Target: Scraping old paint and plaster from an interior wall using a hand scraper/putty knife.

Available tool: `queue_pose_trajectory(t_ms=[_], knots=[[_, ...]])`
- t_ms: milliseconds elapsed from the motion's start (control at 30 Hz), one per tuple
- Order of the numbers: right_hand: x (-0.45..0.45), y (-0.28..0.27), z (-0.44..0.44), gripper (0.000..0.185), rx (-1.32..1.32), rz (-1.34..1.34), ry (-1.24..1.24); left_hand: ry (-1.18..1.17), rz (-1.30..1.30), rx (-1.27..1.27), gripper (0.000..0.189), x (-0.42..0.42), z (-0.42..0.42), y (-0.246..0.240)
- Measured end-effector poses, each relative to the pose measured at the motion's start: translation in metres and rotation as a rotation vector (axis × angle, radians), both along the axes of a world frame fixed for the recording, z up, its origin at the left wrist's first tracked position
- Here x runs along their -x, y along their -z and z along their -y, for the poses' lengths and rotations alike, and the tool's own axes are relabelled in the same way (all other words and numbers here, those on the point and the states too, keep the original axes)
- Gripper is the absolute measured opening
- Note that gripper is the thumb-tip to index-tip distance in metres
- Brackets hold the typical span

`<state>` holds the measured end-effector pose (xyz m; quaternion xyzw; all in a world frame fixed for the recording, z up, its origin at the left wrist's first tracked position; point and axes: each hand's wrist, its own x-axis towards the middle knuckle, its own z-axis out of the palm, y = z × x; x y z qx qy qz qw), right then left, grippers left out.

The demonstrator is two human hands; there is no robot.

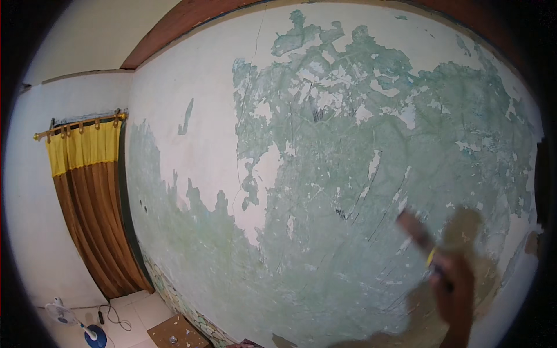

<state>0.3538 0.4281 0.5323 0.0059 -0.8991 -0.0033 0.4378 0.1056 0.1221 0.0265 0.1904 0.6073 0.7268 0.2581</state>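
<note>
My right hand [452, 278] is raised at the lower right, closed around the handle of a scraper [417, 230]. A yellow band sits where its handle meets the blade, and both hand and tool are blurred. The blade points up and left in front of a wall [322, 261] with peeling white paint over a pale green layer. Whether the blade touches the wall cannot be told. At the bottom edge a small cut-off shape [239, 346] may be part of my left hand; a dark edge lies beside it.
A brown curtain [93, 217] with a yellow top hangs in a doorway at left. On the tiled floor stand a blue-and-white fan [93, 335], a power strip [101, 317] with its cord, and a brown board or low table [174, 332] strewn with paint flakes.
</note>
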Motion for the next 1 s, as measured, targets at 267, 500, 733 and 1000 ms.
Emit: queue_pose_trajectory(t_ms=[267, 500, 733, 1000], knots=[[0.091, -0.16, 0.061, 0.019, -0.45, -0.313, 0.08, 0.024, -0.062, -0.165, 0.021, 0.046, 0.018, 0.073], [0.143, -0.198, 0.088, 0.021, -0.526, -0.382, 0.387, 0.018, 0.026, -0.021, 0.02, 0.053, 0.022, 0.034], [0.192, -0.229, 0.094, 0.023, -0.505, -0.361, 0.546, 0.011, 0.017, -0.012, 0.027, 0.077, 0.026, 0.053], [0.186, -0.234, 0.106, 0.02, -0.54, -0.411, 0.538, -0.023, 0.04, 0.027, 0.035, 0.071, 0.05, 0.089]])
